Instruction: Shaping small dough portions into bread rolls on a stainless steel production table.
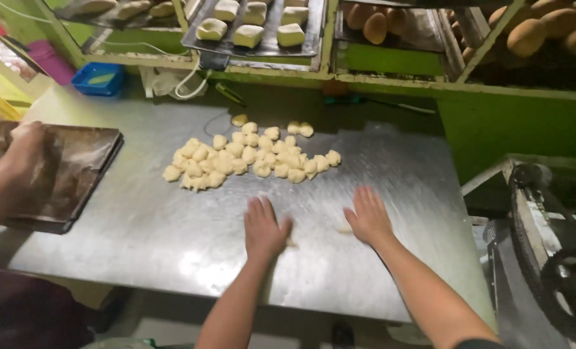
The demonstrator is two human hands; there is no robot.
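My left hand [264, 227] lies palm down on the steel table [172, 239], pressing a small piece of dough [292, 243] that peeks out at its right edge. A second dough piece [344, 228] shows at the left edge of my right hand [368, 215], which also lies flat on the table. Beyond both hands a heap of several pale dough pieces [249, 157] lies on the table's middle.
At the left, another person's hand [23, 150] rests on a dark baking tray [68, 174]. Green racks behind hold a tray of shaped dough [256, 26] and baked rolls [546, 29]. A blue tub [97, 79] sits far left; a machine wheel [559, 271] stands at the right.
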